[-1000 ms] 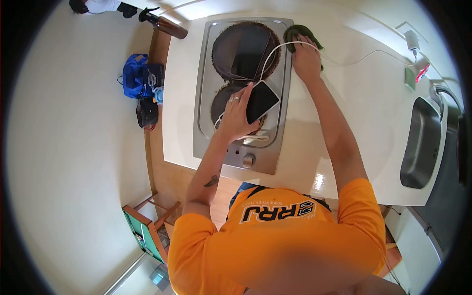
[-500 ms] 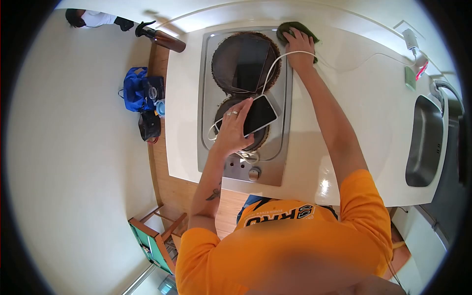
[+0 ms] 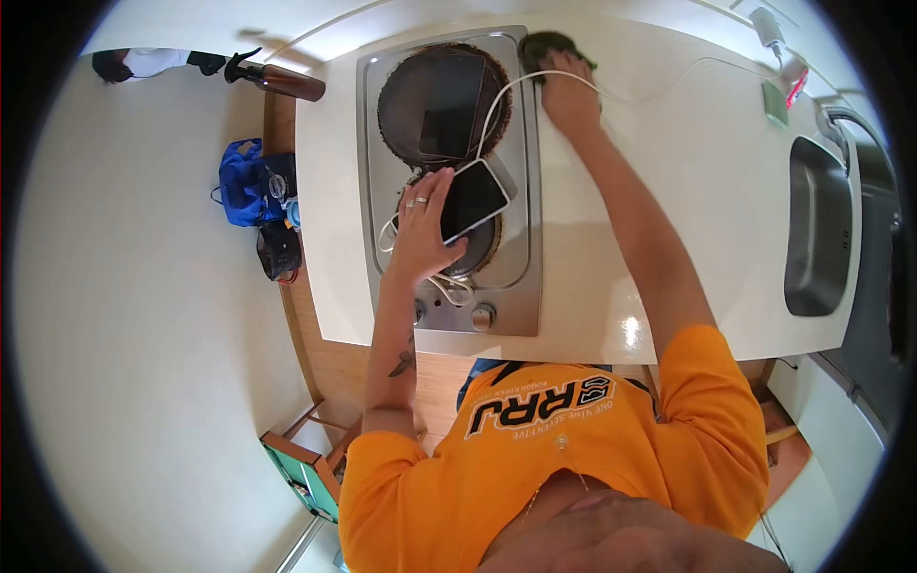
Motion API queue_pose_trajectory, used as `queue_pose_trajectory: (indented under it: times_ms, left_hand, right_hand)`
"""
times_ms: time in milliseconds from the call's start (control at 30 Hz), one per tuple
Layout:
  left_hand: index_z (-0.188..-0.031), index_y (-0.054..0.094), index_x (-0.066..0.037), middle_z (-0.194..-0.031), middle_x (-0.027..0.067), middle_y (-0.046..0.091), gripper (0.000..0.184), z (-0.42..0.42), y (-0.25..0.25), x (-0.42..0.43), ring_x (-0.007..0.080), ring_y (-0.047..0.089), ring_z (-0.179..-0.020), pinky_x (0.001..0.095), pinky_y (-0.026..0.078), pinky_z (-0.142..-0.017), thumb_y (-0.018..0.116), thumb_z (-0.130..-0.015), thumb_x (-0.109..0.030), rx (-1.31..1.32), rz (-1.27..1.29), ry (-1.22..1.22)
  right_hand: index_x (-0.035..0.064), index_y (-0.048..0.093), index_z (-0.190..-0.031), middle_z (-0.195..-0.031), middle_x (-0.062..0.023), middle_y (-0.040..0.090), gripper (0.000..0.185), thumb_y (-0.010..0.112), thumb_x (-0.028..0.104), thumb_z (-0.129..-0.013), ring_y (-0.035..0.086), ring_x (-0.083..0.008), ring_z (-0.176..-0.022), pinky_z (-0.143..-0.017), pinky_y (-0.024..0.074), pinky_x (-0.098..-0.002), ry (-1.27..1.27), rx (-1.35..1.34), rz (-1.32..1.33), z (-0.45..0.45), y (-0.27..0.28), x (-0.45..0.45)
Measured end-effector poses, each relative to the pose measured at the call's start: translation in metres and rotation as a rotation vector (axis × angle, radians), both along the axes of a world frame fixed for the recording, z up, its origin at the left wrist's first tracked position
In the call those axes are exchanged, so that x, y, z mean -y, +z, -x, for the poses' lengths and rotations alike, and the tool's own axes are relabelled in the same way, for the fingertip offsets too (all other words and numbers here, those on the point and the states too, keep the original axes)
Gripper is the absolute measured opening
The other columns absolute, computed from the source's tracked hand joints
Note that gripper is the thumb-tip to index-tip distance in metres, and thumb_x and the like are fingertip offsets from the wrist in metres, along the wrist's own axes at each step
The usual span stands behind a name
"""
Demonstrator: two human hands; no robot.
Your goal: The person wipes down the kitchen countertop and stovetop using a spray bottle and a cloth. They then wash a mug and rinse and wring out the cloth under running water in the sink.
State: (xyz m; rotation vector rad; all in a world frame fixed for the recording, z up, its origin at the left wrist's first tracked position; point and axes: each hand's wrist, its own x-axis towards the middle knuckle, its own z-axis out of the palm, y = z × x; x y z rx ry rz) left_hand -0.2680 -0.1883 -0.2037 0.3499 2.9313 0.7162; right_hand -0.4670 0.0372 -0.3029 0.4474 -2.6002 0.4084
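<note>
My left hand (image 3: 422,229) is closed around the left end of a white smartphone (image 3: 475,201) with a dark screen, held over the lower burner (image 3: 480,246) of a steel cooktop (image 3: 523,220). A white cable (image 3: 496,103) arcs from near the phone across to my right wrist area, and a loop of it hangs below my left hand. My right hand (image 3: 571,98) presses on a bunched dark green cloth (image 3: 546,44) on the counter, right of the cooktop's far corner. Its fingertips are partly hidden in the cloth. A dark flat rectangle (image 3: 454,105) shows on the upper burner (image 3: 399,115).
A brown spray bottle (image 3: 291,83) lies across the counter's left edge. On the right are a sink (image 3: 819,229), a green sponge (image 3: 775,103) and a plugged-in charger (image 3: 767,31). Bags (image 3: 250,181) sit left of the counter (image 3: 611,277), near a chair (image 3: 304,468).
The whole view has shifted, so the counter appears farther left and up. My right hand's fingers are more drawn in on the cloth. My left hand keeps its hold on the phone.
</note>
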Motion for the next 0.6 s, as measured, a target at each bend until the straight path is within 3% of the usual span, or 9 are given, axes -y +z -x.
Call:
queue_pose_trajectory:
  times_ms: [133, 267, 333, 500, 600]
  left_hand:
    - [-0.138, 0.026, -0.012, -0.135, 0.0123, 0.034, 0.093, -0.006, -0.002, 0.002, 0.0326, 0.03, -0.127, 0.0484, 0.02, -0.107, 0.071, -0.057, -0.017, -0.058, -0.05, 0.023]
    - [-0.139, 0.024, -0.009, -0.137, 0.0145, 0.032, 0.088, -0.01, 0.001, 0.006, 0.0341, 0.028, -0.127, 0.0447, 0.021, -0.106, 0.066, -0.062, -0.011, -0.033, -0.122, 0.061]
    - [-0.139, 0.024, -0.009, -0.137, 0.0159, 0.032, 0.084, -0.009, 0.005, 0.009, 0.0351, 0.028, -0.127, 0.0441, 0.021, -0.106, 0.062, -0.064, -0.008, -0.064, -0.165, 0.092]
    - [-0.137, 0.027, -0.007, -0.136, 0.0201, 0.033, 0.069, -0.016, 0.014, 0.031, 0.0382, 0.029, -0.126, 0.0439, 0.022, -0.105, 0.044, -0.071, 0.0, -0.174, -0.202, 0.196]
    - [-0.136, 0.028, -0.006, -0.134, 0.02, 0.036, 0.067, -0.025, 0.015, 0.038, 0.0379, 0.03, -0.125, 0.0428, 0.023, -0.105, 0.041, -0.071, 0.001, -0.14, -0.205, 0.249]
  right_hand:
    - [0.004, 0.06, -0.104, -0.123, -0.0111, 0.049, 0.031, 0.051, 0.011, -0.075, 0.042, -0.0297, -0.117, -0.1, 0.0314, -0.0471, 0.096, 0.141, 0.037, -0.125, 0.019, -0.012]
    - [0.0047, 0.06, -0.105, -0.126, -0.0088, 0.046, 0.033, 0.055, 0.007, -0.072, 0.038, -0.0291, -0.122, -0.104, 0.028, -0.0466, 0.183, 0.355, 0.072, -0.235, 0.036, -0.028]
    - [0.0058, 0.059, -0.108, -0.127, -0.0072, 0.046, 0.037, 0.056, 0.005, -0.071, 0.036, -0.028, -0.125, -0.105, 0.0265, -0.0467, 0.2, 0.458, 0.087, -0.242, 0.043, -0.029]
    - [0.0086, 0.057, -0.114, -0.126, -0.0084, 0.045, 0.041, 0.058, 0.013, -0.073, 0.039, -0.0274, -0.12, -0.102, 0.0297, -0.045, 0.049, 0.208, -0.016, -0.123, 0.019, -0.007]
    - [0.0064, 0.06, -0.109, -0.119, -0.0103, 0.051, 0.034, 0.055, 0.011, -0.075, 0.044, -0.0291, -0.115, -0.1, 0.0328, -0.045, 0.015, 0.055, 0.074, -0.08, 0.016, 0.002]
